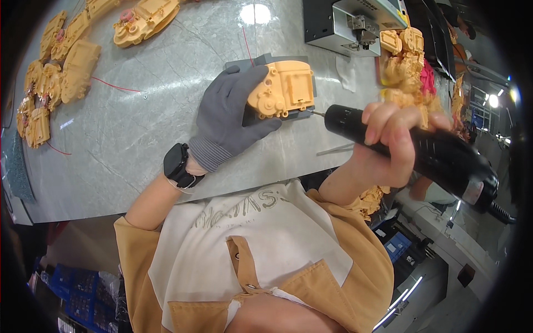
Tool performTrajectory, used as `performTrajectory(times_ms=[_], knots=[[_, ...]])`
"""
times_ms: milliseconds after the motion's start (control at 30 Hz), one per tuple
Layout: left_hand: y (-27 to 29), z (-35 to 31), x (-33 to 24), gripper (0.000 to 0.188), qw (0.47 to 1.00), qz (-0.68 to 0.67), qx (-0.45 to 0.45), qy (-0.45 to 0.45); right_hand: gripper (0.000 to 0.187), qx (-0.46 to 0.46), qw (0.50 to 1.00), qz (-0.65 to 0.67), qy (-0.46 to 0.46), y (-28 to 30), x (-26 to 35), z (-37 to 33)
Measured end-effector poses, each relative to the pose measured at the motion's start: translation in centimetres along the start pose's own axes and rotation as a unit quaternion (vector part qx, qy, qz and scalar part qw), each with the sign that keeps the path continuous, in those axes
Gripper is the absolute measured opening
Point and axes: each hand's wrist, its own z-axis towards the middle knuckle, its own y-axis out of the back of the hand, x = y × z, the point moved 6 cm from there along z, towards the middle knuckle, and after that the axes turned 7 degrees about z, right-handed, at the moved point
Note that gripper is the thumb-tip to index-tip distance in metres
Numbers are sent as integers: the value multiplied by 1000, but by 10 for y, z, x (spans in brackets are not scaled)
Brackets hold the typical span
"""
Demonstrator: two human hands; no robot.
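Note:
My left hand [229, 108], in a grey knit glove, closes around the left side of an orange plastic housing [296, 83]. That housing has a rectangular recess and several round bosses, and it sits on a dark grey block-like fixture [308, 66] on the table. A thin red wire [247, 47] sticks up behind the gloved fingers. My bare right hand [397, 136] grips a black electric screwdriver [444, 158] with a cord at its rear end. It lies almost level, and its thin bit [317, 113] points left at the housing's lower right corner; whether the two touch I cannot tell.
More orange housings lie at the table's left [78, 72] and far left [145, 22], some with red wires. A metal-and-black machine [350, 28] stands at the back right. Beside it are piled orange parts [402, 69] and a pink piece [427, 77]. Blue crates [83, 294] sit below, lower left.

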Motion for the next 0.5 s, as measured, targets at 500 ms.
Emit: performTrajectory(times_ms=[500], knots=[[0, -3, 6, 74, 999, -31, 32, 11, 47, -22, 997, -73, -26, -11, -26, 1]])
